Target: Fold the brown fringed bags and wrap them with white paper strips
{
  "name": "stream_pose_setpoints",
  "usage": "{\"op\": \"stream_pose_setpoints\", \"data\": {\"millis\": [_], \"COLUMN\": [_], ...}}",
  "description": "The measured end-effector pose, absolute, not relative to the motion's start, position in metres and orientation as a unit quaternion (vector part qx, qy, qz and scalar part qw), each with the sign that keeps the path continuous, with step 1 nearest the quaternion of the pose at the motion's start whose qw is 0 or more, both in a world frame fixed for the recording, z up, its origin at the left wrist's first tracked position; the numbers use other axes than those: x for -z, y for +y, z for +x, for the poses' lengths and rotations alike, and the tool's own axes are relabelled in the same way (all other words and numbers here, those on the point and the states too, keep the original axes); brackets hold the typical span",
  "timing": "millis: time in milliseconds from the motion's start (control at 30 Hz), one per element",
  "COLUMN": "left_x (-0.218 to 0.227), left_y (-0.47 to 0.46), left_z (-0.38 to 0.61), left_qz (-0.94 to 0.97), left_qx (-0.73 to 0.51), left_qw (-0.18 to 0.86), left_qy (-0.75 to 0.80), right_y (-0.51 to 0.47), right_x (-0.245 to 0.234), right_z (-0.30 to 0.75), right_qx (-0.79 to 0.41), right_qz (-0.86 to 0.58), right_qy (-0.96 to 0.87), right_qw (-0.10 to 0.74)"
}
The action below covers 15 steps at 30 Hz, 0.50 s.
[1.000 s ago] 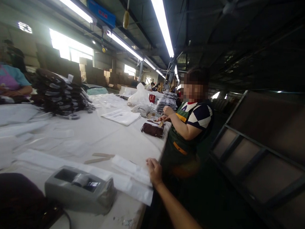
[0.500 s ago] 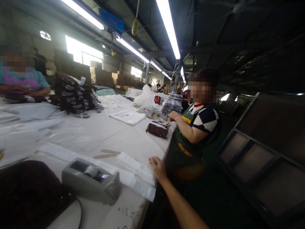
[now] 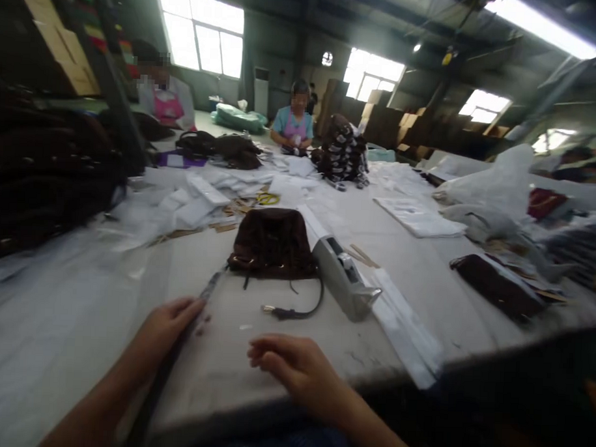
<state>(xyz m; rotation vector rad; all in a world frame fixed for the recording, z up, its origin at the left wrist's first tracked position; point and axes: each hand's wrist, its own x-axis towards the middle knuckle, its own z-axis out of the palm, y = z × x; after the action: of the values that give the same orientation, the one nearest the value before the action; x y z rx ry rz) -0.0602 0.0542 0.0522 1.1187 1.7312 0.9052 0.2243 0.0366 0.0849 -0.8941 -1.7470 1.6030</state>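
A dark brown drawstring bag sits on the white table straight ahead. A long dark strap runs from the bag toward me, and my left hand is closed around it. A second cord with a metal clasp curls out from under the bag. My right hand hovers low over the table near the front edge, fingers loosely bent and pointing left, holding nothing.
A grey tape dispenser stands right of the bag, beside folded white plastic bags. Another brown pouch lies at right. Dark bags are piled at left, white packaging behind. People work at the far side.
The view has swung left from the co-worker to the table before me. My right hand has left the white plastic bags; my left hand has come into view, holding the strap.
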Motion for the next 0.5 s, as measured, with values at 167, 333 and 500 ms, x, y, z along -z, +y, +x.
{"op": "stream_pose_setpoints", "data": {"millis": [167, 333, 500], "left_x": [-0.072, -0.083, -0.075], "left_y": [0.054, 0.051, 0.008], "left_z": [-0.035, -0.038, -0.066], "left_qz": [0.399, 0.409, 0.351], "left_qx": [-0.452, -0.481, -0.476], "left_qw": [0.493, 0.506, 0.55], "left_qy": [0.628, 0.588, 0.589], "right_y": [0.028, 0.022, 0.039], "right_x": [-0.046, -0.041, -0.056], "right_z": [0.133, 0.091, 0.089], "right_qx": [-0.721, -0.806, -0.813], "right_qz": [-0.289, -0.289, -0.261], "right_qy": [-0.595, -0.464, -0.444], "right_qw": [0.208, 0.226, 0.273]}}
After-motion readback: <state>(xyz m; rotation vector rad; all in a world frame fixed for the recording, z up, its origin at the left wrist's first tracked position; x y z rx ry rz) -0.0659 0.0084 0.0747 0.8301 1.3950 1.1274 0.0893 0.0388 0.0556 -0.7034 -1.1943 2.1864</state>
